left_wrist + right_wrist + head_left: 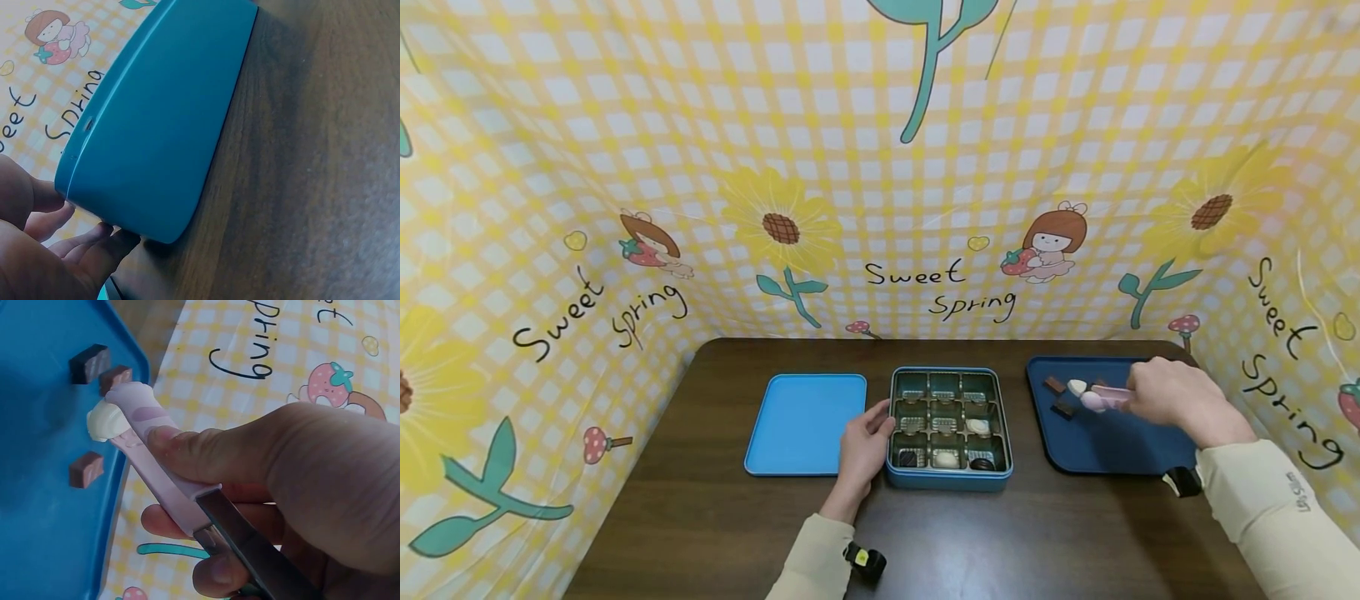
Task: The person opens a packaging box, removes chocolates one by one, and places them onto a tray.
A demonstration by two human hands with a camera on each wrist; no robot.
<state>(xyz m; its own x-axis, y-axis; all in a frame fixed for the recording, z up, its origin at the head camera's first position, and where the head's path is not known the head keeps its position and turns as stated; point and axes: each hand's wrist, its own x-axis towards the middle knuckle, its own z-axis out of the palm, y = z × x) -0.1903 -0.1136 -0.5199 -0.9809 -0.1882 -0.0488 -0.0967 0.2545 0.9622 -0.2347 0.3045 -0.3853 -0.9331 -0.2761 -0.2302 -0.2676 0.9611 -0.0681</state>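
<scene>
The pink tongs (147,434) clamp a white chocolate (103,420) just above the dark blue tray (1112,442), which lies to the right of the blue tin (949,427) on the dark wooden table (700,517). The right hand (1172,400) pinches the tongs narrow, thumb (206,450) on the upper arm and the other fingers curled under the lower one. Three brown chocolate blocks (89,362) lie on the tray around the tong tips.

The tin has a grid of compartments; its front row holds a dark piece (909,457), a white piece (946,458) and a dark round piece (981,463), and one more white piece (977,426) sits in the middle row at the right. The left hand (863,446) rests against the tin's left wall, fingers relaxed and only lightly bent on the edge (100,234). Left of the tin lies a light blue lid (805,423).

The checked backdrop (880,167) behind the tin reads "Sweet Spring" (936,287), repeated at both sides, among sunflowers and a cartoon girl with a strawberry.
</scene>
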